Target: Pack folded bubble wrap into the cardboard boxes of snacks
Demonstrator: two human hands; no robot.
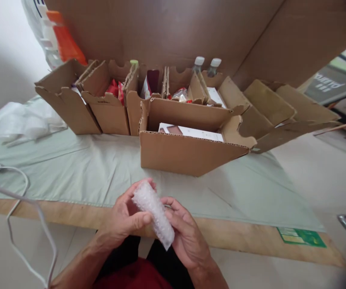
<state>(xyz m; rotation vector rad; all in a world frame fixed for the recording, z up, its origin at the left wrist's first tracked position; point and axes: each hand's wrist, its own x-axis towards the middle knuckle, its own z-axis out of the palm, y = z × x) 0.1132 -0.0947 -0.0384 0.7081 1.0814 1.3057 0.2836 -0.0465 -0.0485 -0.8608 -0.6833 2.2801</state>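
A roll of bubble wrap (154,214) is held between both hands above the table's front edge, tilted with its lower end to the right. My left hand (127,216) grips its upper left side, thumb across the front. My right hand (186,233) has its fingers on the right side of the roll. Whether anything is inside the wrap cannot be made out. Beyond the hands stands a cardboard box (187,154) with a flat white box (191,132) in it.
Several cardboard bins (109,116) holding packets stand in a row behind. Clear plastic bags (25,124) lie at the left on the green cloth (70,168). A white cable (25,196) hangs over the left front edge. Two white-capped bottles (199,62) show behind the bins.
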